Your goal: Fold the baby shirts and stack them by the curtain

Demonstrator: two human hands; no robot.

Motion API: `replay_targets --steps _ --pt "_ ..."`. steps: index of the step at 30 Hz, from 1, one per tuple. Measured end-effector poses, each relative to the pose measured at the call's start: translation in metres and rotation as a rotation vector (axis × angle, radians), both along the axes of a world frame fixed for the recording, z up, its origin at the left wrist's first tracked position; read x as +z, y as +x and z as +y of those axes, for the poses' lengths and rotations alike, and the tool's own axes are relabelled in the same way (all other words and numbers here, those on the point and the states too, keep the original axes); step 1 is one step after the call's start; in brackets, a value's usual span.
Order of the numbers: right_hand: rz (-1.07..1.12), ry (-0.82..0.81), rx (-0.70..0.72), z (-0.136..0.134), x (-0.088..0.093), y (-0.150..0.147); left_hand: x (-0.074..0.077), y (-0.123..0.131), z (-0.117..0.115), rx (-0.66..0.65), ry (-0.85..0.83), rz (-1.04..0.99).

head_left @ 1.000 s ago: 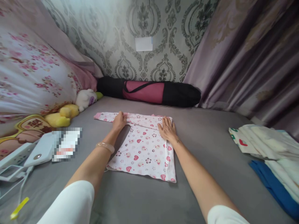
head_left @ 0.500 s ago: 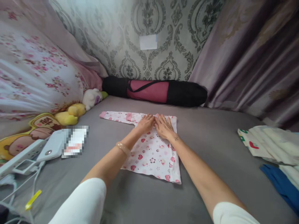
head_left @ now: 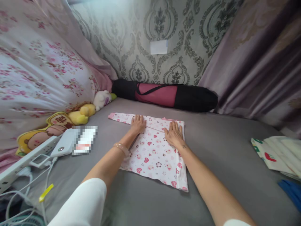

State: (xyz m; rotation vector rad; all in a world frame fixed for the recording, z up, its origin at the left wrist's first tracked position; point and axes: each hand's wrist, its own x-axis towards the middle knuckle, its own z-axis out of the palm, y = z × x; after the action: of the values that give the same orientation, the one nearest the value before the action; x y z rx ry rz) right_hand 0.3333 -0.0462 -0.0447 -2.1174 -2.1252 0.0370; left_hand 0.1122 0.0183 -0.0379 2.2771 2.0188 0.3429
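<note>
A child's long-sleeved top (head_left: 150, 153), white with pink hearts and flowers, lies flat on the grey bed sheet. One sleeve (head_left: 122, 117) stretches out to the left and ends in a pink cuff. Pink trim (head_left: 168, 119) shows at the far edge. My left hand (head_left: 138, 124) rests flat on the cloth where that sleeve meets the body, fingers spread. Near the top's far right corner, my right hand (head_left: 174, 134) presses down with its fingers apart. Neither hand grips the fabric. What lies beneath the palms is hidden.
Behind the top lies a black and dark pink long bag (head_left: 157, 94). Plush toys (head_left: 78, 116), a power strip (head_left: 30, 160), a pale device (head_left: 67, 142) and cables are at left. Folded clothes (head_left: 279, 153) and blue cloth (head_left: 290, 193) sit at right.
My hands have moved apart, left hand toward the sleeve, right hand slightly right. A second pink cuff near my left hand no longer shows. The view has shifted somewhat left.
</note>
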Motion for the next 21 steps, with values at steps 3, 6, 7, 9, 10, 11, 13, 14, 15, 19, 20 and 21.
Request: replay_targets --steps 3,6,7,9,10,11,13,14,15,19,20,21 --pt "0.015 0.025 -0.025 -0.001 -0.002 0.0 0.003 -0.017 0.009 0.147 -0.001 -0.054" --pt "0.022 0.047 -0.013 -0.002 -0.002 0.0 0.01 -0.025 0.017 0.301 -0.036 -0.136" --pt "0.026 0.05 -0.012 -0.003 -0.002 0.0 0.012 -0.027 0.02 0.36 -0.053 -0.168" --pt "0.035 0.049 -0.011 -0.004 -0.001 0.0 0.016 -0.029 0.025 0.443 -0.09 -0.222" --pt "0.039 0.049 -0.009 -0.004 -0.001 0.0 0.017 -0.03 0.027 0.457 -0.108 -0.241" --pt "0.042 0.05 -0.009 -0.004 -0.001 0.0 0.018 -0.031 0.029 0.457 -0.123 -0.255" --pt "0.052 0.05 -0.011 -0.004 -0.002 0.0 0.019 -0.031 0.033 0.458 -0.143 -0.276" --pt "0.058 0.048 -0.016 -0.004 -0.002 -0.001 0.019 -0.031 0.035 0.464 -0.144 -0.284" --pt "0.065 0.046 -0.021 -0.004 -0.002 -0.001 0.019 -0.03 0.036 0.47 -0.145 -0.29" --pt "0.085 0.045 -0.028 -0.005 -0.001 -0.002 0.019 -0.025 0.038 0.479 -0.136 -0.294" --pt "0.091 0.05 -0.027 -0.006 -0.001 -0.002 0.02 -0.024 0.038 0.477 -0.126 -0.291" --pt "0.098 0.057 -0.025 -0.006 0.0 -0.002 0.021 -0.023 0.037 0.478 -0.114 -0.285"
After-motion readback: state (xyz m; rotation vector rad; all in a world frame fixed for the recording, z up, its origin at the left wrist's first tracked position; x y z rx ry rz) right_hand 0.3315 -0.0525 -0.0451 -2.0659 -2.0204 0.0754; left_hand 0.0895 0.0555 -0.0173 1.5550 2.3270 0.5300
